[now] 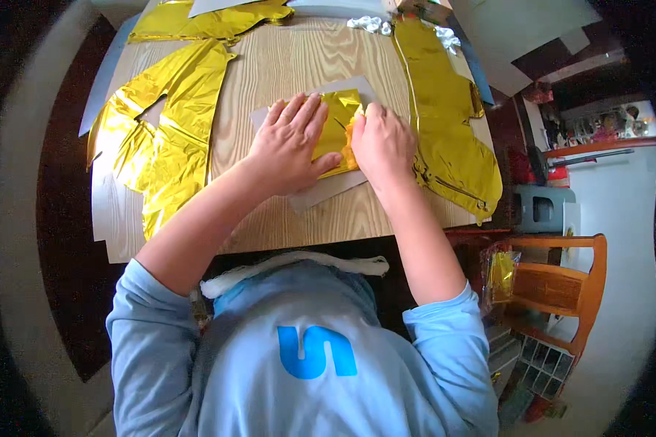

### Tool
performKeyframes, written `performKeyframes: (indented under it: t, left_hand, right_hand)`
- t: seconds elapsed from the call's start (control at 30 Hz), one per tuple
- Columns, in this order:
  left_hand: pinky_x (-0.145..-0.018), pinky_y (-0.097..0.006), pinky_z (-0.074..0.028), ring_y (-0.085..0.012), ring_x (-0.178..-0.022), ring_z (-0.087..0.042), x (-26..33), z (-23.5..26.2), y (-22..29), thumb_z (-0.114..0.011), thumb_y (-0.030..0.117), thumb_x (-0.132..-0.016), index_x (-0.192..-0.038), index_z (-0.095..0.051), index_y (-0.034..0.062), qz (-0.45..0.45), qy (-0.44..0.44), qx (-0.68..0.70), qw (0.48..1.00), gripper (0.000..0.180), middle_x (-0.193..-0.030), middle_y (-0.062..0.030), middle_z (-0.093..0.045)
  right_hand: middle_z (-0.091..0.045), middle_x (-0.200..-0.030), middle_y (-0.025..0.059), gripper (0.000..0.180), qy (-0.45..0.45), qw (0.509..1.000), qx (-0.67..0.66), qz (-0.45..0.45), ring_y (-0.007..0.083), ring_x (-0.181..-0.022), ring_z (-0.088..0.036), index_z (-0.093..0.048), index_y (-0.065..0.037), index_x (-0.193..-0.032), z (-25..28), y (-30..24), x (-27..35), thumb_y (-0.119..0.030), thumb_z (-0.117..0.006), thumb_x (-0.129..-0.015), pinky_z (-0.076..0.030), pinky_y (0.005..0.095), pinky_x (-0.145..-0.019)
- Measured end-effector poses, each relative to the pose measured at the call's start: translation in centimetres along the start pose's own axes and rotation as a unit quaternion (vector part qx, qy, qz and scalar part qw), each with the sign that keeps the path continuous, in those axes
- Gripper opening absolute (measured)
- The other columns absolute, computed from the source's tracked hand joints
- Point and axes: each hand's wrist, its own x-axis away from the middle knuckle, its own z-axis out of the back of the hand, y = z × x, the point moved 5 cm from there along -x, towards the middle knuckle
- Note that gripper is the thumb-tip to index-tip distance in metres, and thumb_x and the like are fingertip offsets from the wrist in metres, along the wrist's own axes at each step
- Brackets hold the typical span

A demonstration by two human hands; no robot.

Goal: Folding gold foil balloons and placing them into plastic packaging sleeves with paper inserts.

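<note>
A folded piece of gold foil (335, 131), of which part shows between my hands, lies on a grey card (317, 195) at the middle of the table. My left hand (288, 135) is spread flat on the foil's left side, fingers stretched away from me. On the right side, my right hand (384, 142) is curled closed around a crumpled orange piece (350, 142), thin and soft-looking, at the foil's edge. Whether that piece is cloth or film I cannot tell. The fingertips of the right hand are mostly hidden under its knuckles.
Flat gold foil balloons lie at the left (186, 109), far left (204, 20) and right (441, 102) of the wood-grain table (291, 54). Small white bundles (369, 25) sit at the far edge. A wooden chair (554, 288) and a grey stool (543, 207) stand to the right.
</note>
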Motion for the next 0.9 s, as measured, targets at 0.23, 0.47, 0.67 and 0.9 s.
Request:
performKeyframes:
  t: [0.23,0.47,0.67,0.9]
  left_hand:
    - [-0.118,-0.053,-0.021,-0.0387,-0.144,-0.03,0.0,-0.2,0.5,-0.048,0.058,-0.093,-0.148,-0.035,-0.0021,0.008,-0.01,-0.014,1.0,0.082,-0.154,-0.022,-0.034]
    - [-0.119,-0.054,-0.02,-0.038,-0.145,-0.03,0.2,0.0,0.6,-0.049,0.058,-0.093,-0.147,-0.036,-0.0026,0.013,-0.009,-0.022,1.0,0.082,-0.154,-0.0219,-0.034]
    - [-0.117,-0.055,-0.023,-0.0379,-0.141,-0.036,-1.6,0.7,2.2,-0.053,0.053,-0.092,-0.146,-0.038,-0.0021,0.033,-0.017,-0.05,0.998,0.079,-0.149,-0.0222,-0.042]
    - [-0.117,-0.054,-0.024,-0.0397,-0.139,-0.039,-2.7,-0.5,2.3,-0.046,0.054,-0.091,-0.15,-0.029,-0.0023,-0.019,0.044,-0.008,0.999,0.083,-0.149,-0.0236,-0.041]
  right_hand:
    - [-0.056,-0.133,0.016,0.032,0.053,0.986,0.045,0.152,0.0372,-0.123,-0.052,-0.06,-0.006,-0.122,-0.4,-0.9,-0.2,-0.016,-0.05,-0.094,-0.035,0.0534,-0.107]
    - [-0.053,-0.143,0.011,0.039,-0.006,0.978,0.036,0.207,0.032,-0.131,-0.049,-0.057,-0.006,-0.131,-2.0,-0.1,-0.4,-0.016,-0.044,-0.096,-0.025,0.0532,-0.116]
    - [-0.056,-0.14,0.0082,0.041,0.022,0.979,0.013,0.204,0.0299,-0.13,-0.051,-0.057,-0.007,-0.133,-2.7,0.5,-0.3,-0.018,-0.044,-0.096,-0.025,0.0544,-0.115]
    - [-0.05,-0.147,0.0084,0.045,-0.023,0.984,-0.011,0.176,0.0317,-0.137,-0.044,-0.053,-0.01,-0.139,-2.8,1.1,-0.4,-0.018,-0.049,-0.095,-0.022,0.0569,-0.116]
